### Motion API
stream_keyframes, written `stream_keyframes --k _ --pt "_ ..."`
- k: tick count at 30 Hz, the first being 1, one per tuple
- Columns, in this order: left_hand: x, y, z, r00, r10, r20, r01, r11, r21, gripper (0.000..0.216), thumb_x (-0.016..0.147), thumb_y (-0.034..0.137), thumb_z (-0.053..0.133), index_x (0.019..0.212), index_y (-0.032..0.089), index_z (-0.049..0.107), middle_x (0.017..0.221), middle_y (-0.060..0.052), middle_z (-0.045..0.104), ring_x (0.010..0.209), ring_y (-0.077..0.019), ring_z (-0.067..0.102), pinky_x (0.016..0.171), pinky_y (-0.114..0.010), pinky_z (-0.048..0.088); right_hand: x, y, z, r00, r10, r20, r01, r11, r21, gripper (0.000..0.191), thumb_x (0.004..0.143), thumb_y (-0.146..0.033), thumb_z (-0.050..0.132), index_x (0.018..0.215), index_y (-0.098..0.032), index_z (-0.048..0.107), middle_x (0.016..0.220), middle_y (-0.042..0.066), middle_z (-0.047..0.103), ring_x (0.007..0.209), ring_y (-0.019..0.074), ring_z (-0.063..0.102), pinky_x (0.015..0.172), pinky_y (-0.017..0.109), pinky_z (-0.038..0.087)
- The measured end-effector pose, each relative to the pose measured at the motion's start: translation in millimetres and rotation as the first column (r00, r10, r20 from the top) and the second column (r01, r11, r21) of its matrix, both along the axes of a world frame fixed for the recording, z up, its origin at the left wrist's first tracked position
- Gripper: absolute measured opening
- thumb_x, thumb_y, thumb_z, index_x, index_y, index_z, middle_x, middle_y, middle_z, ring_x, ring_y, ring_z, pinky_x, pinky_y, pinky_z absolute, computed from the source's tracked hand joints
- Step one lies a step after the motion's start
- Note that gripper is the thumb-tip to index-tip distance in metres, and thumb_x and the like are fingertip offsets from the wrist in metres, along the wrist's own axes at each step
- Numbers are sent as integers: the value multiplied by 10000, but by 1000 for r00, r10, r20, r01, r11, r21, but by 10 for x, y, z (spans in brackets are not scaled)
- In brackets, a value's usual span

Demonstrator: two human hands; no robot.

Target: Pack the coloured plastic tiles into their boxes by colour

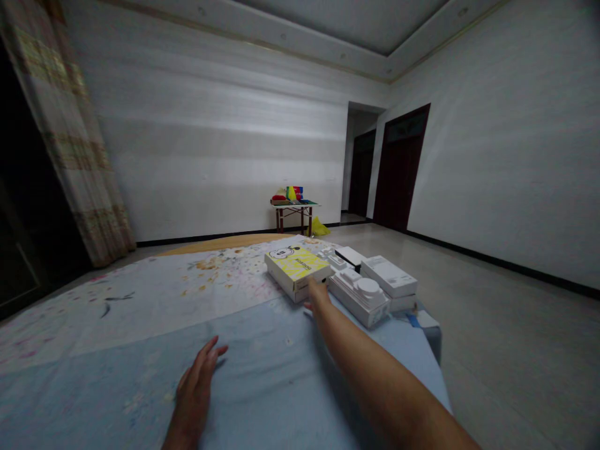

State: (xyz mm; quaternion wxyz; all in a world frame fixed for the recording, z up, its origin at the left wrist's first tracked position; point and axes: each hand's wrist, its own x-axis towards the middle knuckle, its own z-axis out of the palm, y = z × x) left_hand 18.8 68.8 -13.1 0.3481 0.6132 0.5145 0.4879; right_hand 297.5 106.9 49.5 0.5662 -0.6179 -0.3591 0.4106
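A flat box [300, 267] with a yellow and white patterned lid, a cartoon drawing and dark lettering lies on the bed or table cover. My right hand [317, 292] reaches to its near right corner and is closed on that edge; most of the fingers are hidden. Just right of this hand is a long white box [359, 306] with small white pieces, one of them round [369, 287], on top. My left hand [197, 381] hovers low over the pale blue cloth, fingers stretched and slightly apart, with nothing in it.
White boxes [389, 276] are stacked near the right edge of the clothed surface [262, 375], beside a black-and-white box [349, 257]. Across the tiled floor, a small table [307, 204] holds colourful items, with a yellow bag [320, 227] beside it. A curtain [79, 137] hangs at left.
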Motion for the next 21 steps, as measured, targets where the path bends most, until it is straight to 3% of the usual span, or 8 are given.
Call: stream_keyframes --k 3,4,6,8,11,15,19,21 --pt "13 -17 22 1000 2 -10 -2 1000 5 543 781 563 348 1141 201 534 1025 -77 673 1053 -250 574 1024 -432 305 -203 -487 -23 998 14 -69 -10 999 53 412 826 -505 382 1133 -233 423 1037 95 586 858 164 597 634 285 485" --pt "16 -23 29 1000 5 -22 -5 1000 6 541 782 562 343 1133 199 539 1025 -77 672 1063 -248 567 1032 -426 295 -279 -681 -33 982 163 -100 -151 982 117 417 793 -491 461 1099 -208 459 957 85 615 772 147 608 609 264 475" --pt "17 -31 36 999 8 -53 -8 1000 5 531 784 557 334 1102 195 557 1013 -77 671 1071 -244 558 1040 -408 284 -423 -1071 -58 887 459 -40 -451 883 125 405 726 -457 568 1007 -168 536 752 42 634 582 115 582 519 221 432" --pt "15 -34 31 996 -5 -85 7 1000 19 505 788 545 330 1051 198 587 1006 -74 668 1075 -239 550 1044 -387 280 -529 -1399 -98 809 584 75 -588 806 72 307 717 -389 591 921 -160 600 653 6 616 489 83 527 487 200 409" --pt "28 -44 20 993 -44 -111 50 997 53 472 794 536 336 976 206 622 1013 -76 661 1083 -241 538 1043 -375 284 -578 -1669 -211 811 531 243 -556 830 40 246 767 -319 529 939 -181 638 633 -5 623 472 71 498 490 187 400" --pt "117 -156 78 982 -109 -157 122 990 77 452 782 546 371 929 220 646 1006 -77 663 1052 -258 549 1019 -399 318 -502 -1699 -423 788 264 557 -342 939 40 260 796 -280 471 936 -192 672 708 31 672 608 121 579 580 214 418" --pt "301 -520 308 924 -269 -271 307 946 106 425 781 537 388 942 254 661 954 -53 672 956 -251 590 914 -360 424 -452 -1675 -531 674 189 714 -298 954 29 278 800 -282 463 977 -219 669 809 42 700 702 145 617 662 226 427" --pt "414 -806 457 847 -388 -362 441 894 74 399 784 520 406 913 256 676 899 -53 678 890 -238 608 838 -326 468 -459 -1685 -536 643 188 742 -308 951 25 279 802 -287 461 983 -230 666 833 37 703 724 144 623 678 220 427"
